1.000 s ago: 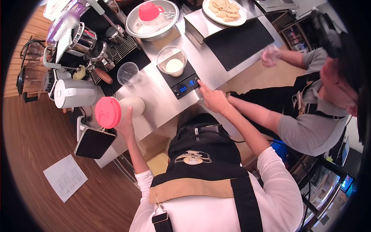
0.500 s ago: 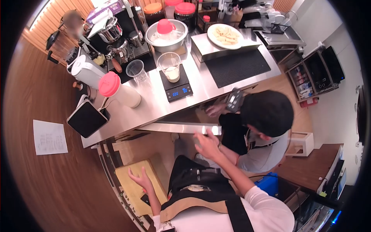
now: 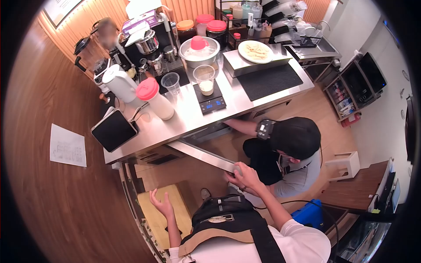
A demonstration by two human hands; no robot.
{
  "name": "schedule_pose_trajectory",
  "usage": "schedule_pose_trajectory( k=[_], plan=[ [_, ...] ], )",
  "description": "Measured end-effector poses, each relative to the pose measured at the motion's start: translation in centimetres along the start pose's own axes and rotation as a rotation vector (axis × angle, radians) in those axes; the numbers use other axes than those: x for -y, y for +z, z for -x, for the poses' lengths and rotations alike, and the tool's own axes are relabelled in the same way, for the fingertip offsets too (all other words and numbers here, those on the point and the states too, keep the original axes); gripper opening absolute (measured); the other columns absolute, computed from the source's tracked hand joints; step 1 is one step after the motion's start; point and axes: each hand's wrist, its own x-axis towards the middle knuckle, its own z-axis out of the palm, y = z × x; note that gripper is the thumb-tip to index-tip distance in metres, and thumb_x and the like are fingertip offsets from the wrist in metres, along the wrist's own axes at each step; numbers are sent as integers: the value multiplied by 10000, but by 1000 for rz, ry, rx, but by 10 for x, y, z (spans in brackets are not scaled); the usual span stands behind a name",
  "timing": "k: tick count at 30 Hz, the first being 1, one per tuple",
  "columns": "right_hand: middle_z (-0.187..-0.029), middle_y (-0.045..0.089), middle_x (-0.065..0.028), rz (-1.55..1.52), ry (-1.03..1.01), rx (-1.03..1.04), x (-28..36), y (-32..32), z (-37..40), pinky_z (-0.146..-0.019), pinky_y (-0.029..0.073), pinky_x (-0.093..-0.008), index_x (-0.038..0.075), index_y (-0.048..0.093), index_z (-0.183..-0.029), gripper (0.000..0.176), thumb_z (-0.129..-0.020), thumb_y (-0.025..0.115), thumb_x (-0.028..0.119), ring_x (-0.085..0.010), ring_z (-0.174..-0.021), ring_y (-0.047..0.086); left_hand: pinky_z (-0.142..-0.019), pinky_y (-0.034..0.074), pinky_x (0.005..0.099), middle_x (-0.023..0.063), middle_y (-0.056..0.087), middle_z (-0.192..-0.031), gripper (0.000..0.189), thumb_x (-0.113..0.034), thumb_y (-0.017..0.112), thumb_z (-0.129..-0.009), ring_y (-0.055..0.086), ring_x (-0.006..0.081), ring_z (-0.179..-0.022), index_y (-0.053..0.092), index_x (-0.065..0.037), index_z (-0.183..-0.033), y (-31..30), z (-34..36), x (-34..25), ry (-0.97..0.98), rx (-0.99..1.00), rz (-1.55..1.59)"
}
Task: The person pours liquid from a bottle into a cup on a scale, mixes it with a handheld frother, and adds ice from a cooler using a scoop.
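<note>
My right hand point(image 3: 247, 176) is closed on the free end of a metal cabinet door point(image 3: 204, 157) that stands open beneath the counter. My left hand point(image 3: 162, 204) is held in the air with its fingers apart and nothing in it, over a yellow box-like block point(image 3: 153, 210). A co-worker in a black cap point(image 3: 298, 138) crouches just beyond the door. One of that person's arms point(image 3: 242, 127) reaches into the space under the counter, its hand hidden; the other hand is close to mine at the door's end.
On the steel counter point(image 3: 258, 98), a clear cup point(image 3: 205, 81) with pale contents stands on a black scale point(image 3: 212, 104). Nearby are a red-lidded bottle point(image 3: 158, 101), another clear cup point(image 3: 171, 83), a tablet point(image 3: 114, 130), a metal bowl point(image 3: 199, 57) and a white plate point(image 3: 255, 51) of food.
The door has swung farther open towards me, my right hand moving with it. The co-worker's arm has gone in under the counter. My left hand stays open; the view has tilted up.
</note>
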Motion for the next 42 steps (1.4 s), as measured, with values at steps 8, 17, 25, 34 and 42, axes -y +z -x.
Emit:
schedule_pose_trajectory(
  k=[8,17,25,34,42],
  plan=[
    [-968,692,-118,-113,-103,170,23,68,-20,-784,511,-426,72,565,-1108,306,-815,587,155,-320,-919,658,-938,444,408,132,563,-1222,300,-13,655,-801,526,269,-1163,606,-47,-1095,-49,-33,111,-37,91,-123],
    [-752,657,-66,-412,296,527,-23,123,53,-588,515,-294,-23,651,-910,128,-899,581,84,-130,-631,635,-436,447,243,83,654,-665,159,-112,610,-911,579,128,-496,679,29,-885,-90,-32,316,-788,775,-23],
    [-641,616,-48,-434,597,502,-121,142,144,-503,463,-293,16,657,-850,116,-895,599,106,-132,-540,574,-422,393,323,72,527,-468,566,-457,539,-936,479,166,-388,619,-25,-579,-97,15,280,-517,462,-288],
    [-633,617,-75,-432,724,531,-177,120,208,-514,495,-307,9,641,-817,245,-947,545,192,-160,-547,602,-759,486,382,121,663,-650,447,-439,549,-865,644,254,-705,746,-72,-702,-32,23,289,-464,677,-489],
    [-1156,583,-181,73,171,-44,-59,49,109,-836,478,-452,51,567,-1125,347,-826,646,209,-340,-1052,585,-596,505,305,75,653,-632,308,-330,615,-869,626,155,-566,719,-45,-810,-8,25,220,-371,731,-385]
  ],
)
